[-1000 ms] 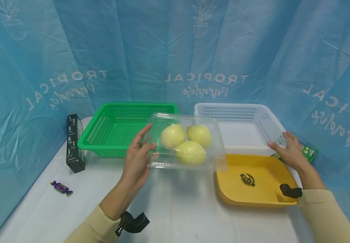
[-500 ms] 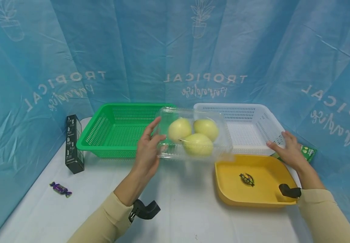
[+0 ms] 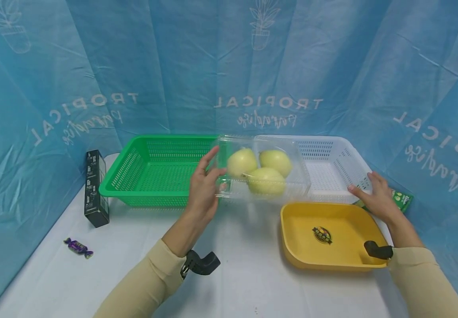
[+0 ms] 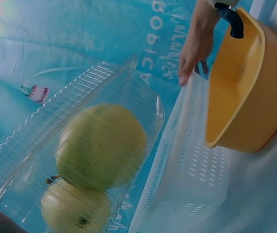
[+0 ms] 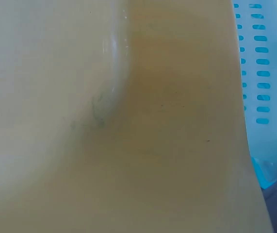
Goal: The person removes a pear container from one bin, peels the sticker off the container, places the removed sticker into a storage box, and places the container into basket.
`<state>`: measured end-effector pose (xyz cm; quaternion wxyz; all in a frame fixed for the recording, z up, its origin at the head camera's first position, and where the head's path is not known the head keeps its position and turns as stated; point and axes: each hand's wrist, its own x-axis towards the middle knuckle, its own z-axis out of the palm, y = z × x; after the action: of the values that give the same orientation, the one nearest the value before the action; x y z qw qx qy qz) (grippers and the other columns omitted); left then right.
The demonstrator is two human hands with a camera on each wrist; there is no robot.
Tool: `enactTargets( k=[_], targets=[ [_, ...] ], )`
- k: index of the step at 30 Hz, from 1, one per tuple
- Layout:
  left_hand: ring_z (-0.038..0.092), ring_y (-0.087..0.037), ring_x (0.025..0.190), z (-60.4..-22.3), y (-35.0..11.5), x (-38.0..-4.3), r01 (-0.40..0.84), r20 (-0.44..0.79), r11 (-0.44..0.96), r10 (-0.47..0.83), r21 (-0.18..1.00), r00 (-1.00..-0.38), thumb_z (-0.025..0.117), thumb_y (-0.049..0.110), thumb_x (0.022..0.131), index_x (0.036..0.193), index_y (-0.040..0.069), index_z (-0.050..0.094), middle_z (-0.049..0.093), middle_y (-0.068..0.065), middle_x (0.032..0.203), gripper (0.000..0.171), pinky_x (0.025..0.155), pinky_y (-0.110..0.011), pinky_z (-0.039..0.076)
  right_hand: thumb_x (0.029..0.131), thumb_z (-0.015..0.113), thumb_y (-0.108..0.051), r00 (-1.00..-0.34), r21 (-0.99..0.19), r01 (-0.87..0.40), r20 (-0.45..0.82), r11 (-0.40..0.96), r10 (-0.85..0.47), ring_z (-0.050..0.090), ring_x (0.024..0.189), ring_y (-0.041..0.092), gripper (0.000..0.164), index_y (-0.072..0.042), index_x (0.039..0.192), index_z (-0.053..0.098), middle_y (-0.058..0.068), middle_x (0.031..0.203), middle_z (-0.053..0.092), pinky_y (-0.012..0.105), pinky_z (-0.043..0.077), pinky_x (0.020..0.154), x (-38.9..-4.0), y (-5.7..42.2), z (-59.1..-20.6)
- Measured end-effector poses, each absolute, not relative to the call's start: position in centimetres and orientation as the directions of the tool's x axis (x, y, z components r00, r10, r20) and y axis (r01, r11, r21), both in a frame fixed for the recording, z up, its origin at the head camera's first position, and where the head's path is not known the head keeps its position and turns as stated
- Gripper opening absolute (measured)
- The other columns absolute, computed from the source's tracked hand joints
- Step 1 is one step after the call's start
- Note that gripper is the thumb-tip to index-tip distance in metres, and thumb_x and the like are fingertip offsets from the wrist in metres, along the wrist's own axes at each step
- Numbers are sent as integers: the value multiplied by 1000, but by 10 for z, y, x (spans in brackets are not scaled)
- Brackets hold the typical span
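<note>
My left hand (image 3: 204, 190) grips the left end of a clear plastic clamshell box (image 3: 302, 174), thumb at its near side. Inside lie three round yellow-green fruits (image 3: 266, 181); the left wrist view shows a stem on one fruit (image 4: 102, 145). The box is held up, overlapping the green basket (image 3: 133, 193) and the white basket (image 3: 332, 194) in the head view. My right hand (image 3: 379, 196) holds the white basket's front right corner, thumb and fingers at the rim. That hand is out of sight in the right wrist view, where a yellow tray (image 5: 177, 145) fills most of the picture.
The yellow tray (image 3: 304, 247) stands in front of the white basket, under my right wrist. A green packet (image 3: 403, 201) lies beyond the right hand. At left are a black box (image 3: 95, 190) and a purple-wrapped candy (image 3: 78, 247). A blue curtain (image 3: 189, 66) hangs behind.
My left hand has carried the clear box of fruits to the right and farther back, toward the white basket. The right hand has stayed at the basket's corner.
</note>
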<state>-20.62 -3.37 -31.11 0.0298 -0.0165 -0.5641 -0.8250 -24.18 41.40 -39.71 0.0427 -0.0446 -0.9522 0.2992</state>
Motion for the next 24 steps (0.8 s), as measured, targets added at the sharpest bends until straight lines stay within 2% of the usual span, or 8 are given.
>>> enactTargets(
  k=[2, 3, 9, 11, 14, 18, 20, 24],
  targets=[
    [19, -20, 145, -312, -31, -208, 69, 62, -367, -31, 928, -998, 53, 4, 89, 132, 36, 51, 12, 13, 157, 54, 99, -48, 39, 91, 48, -57, -993, -573, 59, 54, 817, 110, -4, 134, 62, 97, 2, 149, -2, 30, 153, -15, 79, 10, 97, -242, 415, -398],
    [19, -20, 146, -312, -30, -210, 71, 64, -370, -30, 926, -997, 53, 4, 89, 131, 37, 52, 12, 12, 157, 54, 100, -49, 38, 91, 48, -56, -993, -573, 56, 55, 818, 106, -3, 134, 61, 97, 2, 149, -2, 30, 153, -15, 79, 10, 97, -242, 415, -397],
    [23, -17, 143, -314, -20, -219, 76, 71, -374, -28, 924, -997, 53, 4, 88, 128, 41, 53, 18, 14, 156, 54, 100, -49, 39, 92, 48, -53, -994, -559, 25, 77, 829, 81, -3, 135, 61, 94, 4, 149, -1, 31, 153, -13, 78, 11, 96, -244, 418, -397],
    [23, -19, 143, -314, -16, -222, 74, 67, -387, -33, 919, -997, 54, 4, 88, 127, 41, 53, 19, 13, 156, 54, 107, -57, 32, 92, 48, -53, -994, -560, 24, 77, 828, 80, -4, 135, 61, 94, 4, 149, -1, 31, 153, -13, 79, 11, 96, -244, 418, -397],
    [23, -19, 143, -314, -10, -227, 60, 49, -401, -38, 914, -998, 56, 4, 87, 125, 41, 55, 18, 13, 156, 54, 110, -60, 26, 92, 48, -54, -994, -561, 29, 73, 827, 84, -4, 135, 61, 94, 4, 149, -1, 31, 153, -13, 78, 11, 96, -244, 418, -397],
    [23, -19, 144, -315, -1, -231, 54, 42, -410, -38, 911, -998, 57, 3, 86, 126, 41, 55, 14, 9, 157, 55, 104, -50, 33, 91, 49, -55, -992, -558, 39, 75, 829, 97, -2, 135, 61, 96, 4, 149, 0, 31, 153, -12, 79, 12, 96, -243, 416, -398],
    [23, -20, 144, -316, 2, -234, 56, 44, -417, -40, 907, -998, 57, 2, 85, 126, 40, 55, 13, 8, 158, 55, 97, -44, 35, 91, 49, -55, -992, -553, 41, 79, 832, 102, -2, 135, 61, 96, 4, 149, 1, 30, 154, -11, 79, 11, 97, -243, 415, -398],
    [24, -20, 142, -317, 9, -239, 58, 41, -433, -49, 900, -998, 57, 0, 84, 125, 39, 56, 13, 7, 158, 57, 92, -40, 34, 91, 48, -56, -992, -553, 40, 81, 832, 101, -1, 135, 61, 96, 4, 149, 1, 30, 154, -11, 78, 11, 97, -242, 413, -398]
  ],
)
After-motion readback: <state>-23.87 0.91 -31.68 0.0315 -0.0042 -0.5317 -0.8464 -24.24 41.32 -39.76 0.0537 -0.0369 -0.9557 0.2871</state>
